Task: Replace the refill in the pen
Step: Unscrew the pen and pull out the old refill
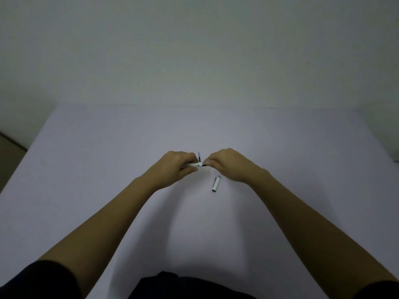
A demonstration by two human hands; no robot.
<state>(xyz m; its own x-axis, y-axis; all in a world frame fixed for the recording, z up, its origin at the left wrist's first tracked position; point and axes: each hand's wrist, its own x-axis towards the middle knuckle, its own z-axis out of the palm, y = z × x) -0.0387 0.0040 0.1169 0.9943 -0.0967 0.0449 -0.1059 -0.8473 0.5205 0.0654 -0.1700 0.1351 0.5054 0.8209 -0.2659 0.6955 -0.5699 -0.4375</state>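
Over the middle of the white table (pixel 108 169), my left hand (pixel 179 167) grips a white pen barrel (pixel 193 164) that lies roughly level. My right hand (pixel 228 165) pinches the barrel's dark right end with its fingertips. A thin dark refill (pixel 199 156) sticks up between the two hands, just behind the barrel; which hand holds it is unclear. A white pen cap (pixel 216 183) with a silver clip lies on the table, below and slightly left of my right wrist.
The table runs back to a plain pale wall (pixel 194 50). A strip of floor (pixel 10 152) shows beyond the table's left edge. My dark clothing (pixel 183 285) fills the bottom of the view.
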